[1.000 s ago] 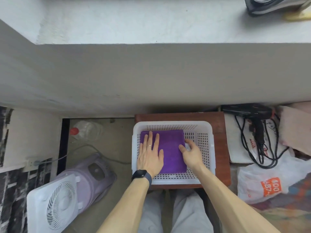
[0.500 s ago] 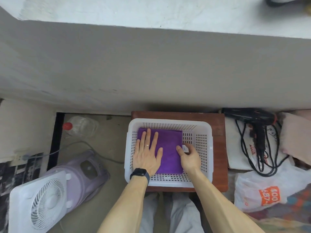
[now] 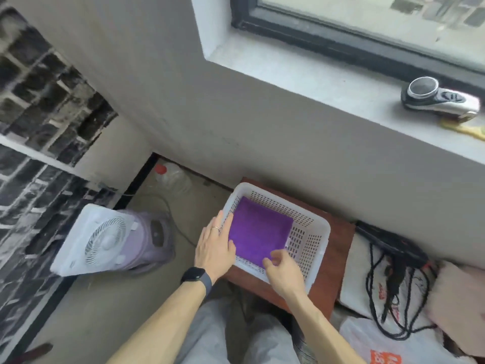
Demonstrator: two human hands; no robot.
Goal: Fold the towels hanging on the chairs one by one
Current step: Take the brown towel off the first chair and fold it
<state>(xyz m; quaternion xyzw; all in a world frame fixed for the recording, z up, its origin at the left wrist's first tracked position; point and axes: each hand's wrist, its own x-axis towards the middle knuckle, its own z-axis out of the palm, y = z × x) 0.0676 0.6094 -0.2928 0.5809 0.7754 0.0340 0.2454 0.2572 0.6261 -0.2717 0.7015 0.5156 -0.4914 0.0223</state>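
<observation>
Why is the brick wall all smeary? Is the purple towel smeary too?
Head view: the brick-pattern wall on the left and the window at the top are smeared, as from camera motion; the purple towel in the white basket is only slightly soft; light is even, no glare.

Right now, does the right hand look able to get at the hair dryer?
Probably yes: the hair dryer lies uncovered to the right, with only the rim of the white basket between it and the right hand.

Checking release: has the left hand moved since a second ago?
Yes: left hand has shifted left, off the purple towel, to the white basket's left rim.
</observation>
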